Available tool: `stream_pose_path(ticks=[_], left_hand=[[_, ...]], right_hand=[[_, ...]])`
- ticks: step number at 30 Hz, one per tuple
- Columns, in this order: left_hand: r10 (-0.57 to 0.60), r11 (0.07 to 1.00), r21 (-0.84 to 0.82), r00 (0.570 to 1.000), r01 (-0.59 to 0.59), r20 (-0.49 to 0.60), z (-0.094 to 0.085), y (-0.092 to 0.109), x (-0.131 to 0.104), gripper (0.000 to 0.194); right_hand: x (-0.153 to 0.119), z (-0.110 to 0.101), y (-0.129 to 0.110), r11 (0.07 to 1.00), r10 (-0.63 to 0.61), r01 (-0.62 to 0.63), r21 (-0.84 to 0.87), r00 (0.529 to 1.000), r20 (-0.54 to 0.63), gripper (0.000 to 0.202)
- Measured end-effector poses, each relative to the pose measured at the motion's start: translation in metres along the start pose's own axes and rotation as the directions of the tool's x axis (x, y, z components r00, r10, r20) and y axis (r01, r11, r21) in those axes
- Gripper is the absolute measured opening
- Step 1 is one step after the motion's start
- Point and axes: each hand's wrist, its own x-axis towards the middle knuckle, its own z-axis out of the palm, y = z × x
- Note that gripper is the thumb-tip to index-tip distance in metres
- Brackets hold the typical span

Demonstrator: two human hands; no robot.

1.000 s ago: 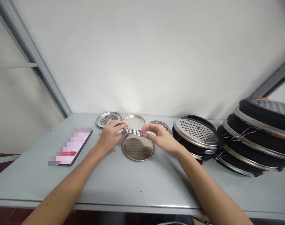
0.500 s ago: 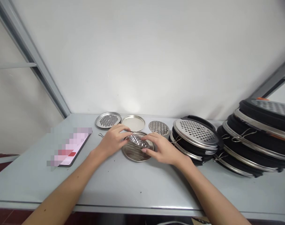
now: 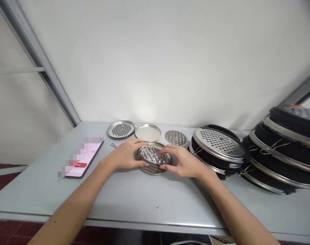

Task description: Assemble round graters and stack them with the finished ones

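Observation:
Both hands meet over a round metal plate with a raised rim [image 3: 155, 169] on the grey table. My left hand [image 3: 126, 154] grips the left side of a toothed metal grater disc [image 3: 151, 154], thumb at the front and fingers toward the back rim. On the opposite side, my right hand [image 3: 184, 160] has its fingertips on the disc's teeth and its thumb at the front edge. The disc lies low over the plate, teeth up; whether it rests fully inside the rim I cannot tell.
Behind the hands lie a framed grater disc [image 3: 121, 130], a plain rimmed plate [image 3: 148, 132] and another grater disc [image 3: 176, 138]. A small wire clip [image 3: 113, 145] and a phone [image 3: 87, 158] are left. Stacked black-sided grater containers [image 3: 218, 146] [image 3: 279, 160] stand right.
The grater disc has gone from steeply tilted between my fingertips to lying nearly flat over the rimmed plate. My left thumb has come down to the front. The view has shifted slightly.

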Motion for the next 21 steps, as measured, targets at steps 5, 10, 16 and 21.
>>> stream_pose_path(ticks=[5,10,16,21], left_hand=[[-0.009,1.000,-0.009,0.999,0.009,0.039,0.0009,0.0017,-0.0002,0.061],[-0.007,1.000,0.001,0.998,0.007,0.063,0.0026,-0.0006,-0.0001,0.051],[-0.059,0.998,0.012,0.995,0.058,0.081,0.0031,-0.0024,-0.0009,0.050],[-0.044,0.998,0.041,0.996,0.041,0.073,0.0045,-0.0033,-0.0005,0.046]], right_hand=[[-0.0011,0.0017,0.0021,0.997,0.036,-0.037,-0.073,0.999,-0.012,0.043],[-0.0013,0.0034,0.0029,0.990,0.069,-0.070,-0.123,0.998,-0.013,0.045],[-0.0011,0.0029,0.0030,0.986,0.085,-0.083,-0.145,0.996,0.008,0.048],[-0.0014,0.0012,0.0040,0.987,0.086,-0.082,-0.136,0.996,0.023,0.050]])
